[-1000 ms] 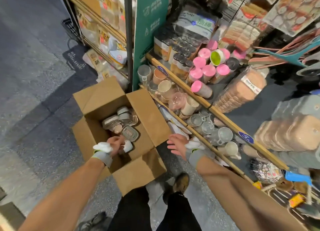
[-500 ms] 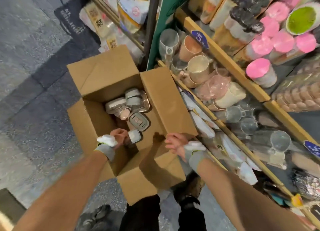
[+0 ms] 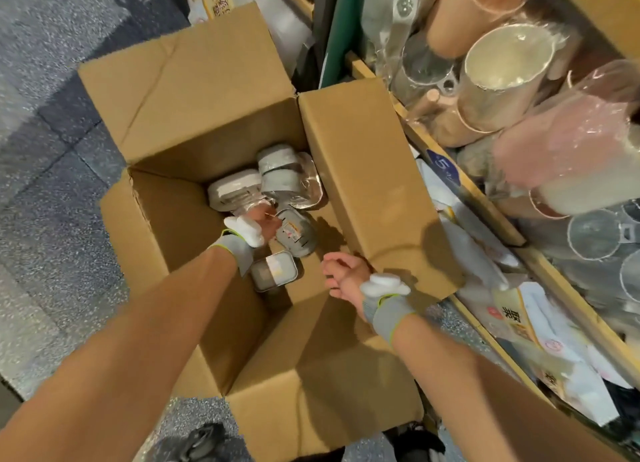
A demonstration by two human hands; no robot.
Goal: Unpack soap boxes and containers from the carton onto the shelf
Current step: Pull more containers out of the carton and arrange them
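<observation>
— Where is your left hand sitting?
— Your left hand (image 3: 265, 224) is sitting deep inside the open brown cardboard carton (image 3: 214, 90), lying against a grey plastic-wrapped container with a label (image 3: 296, 234). I cannot tell whether your fingers are closing round it.
— And the right?
— Your right hand (image 3: 344, 276) is hovering inside the carton's near side, fingers loosely curled, holding nothing. More wrapped grey and white containers (image 3: 277, 175) are lying on the carton's floor, beside the wooden-edged shelf (image 3: 481, 201).
</observation>
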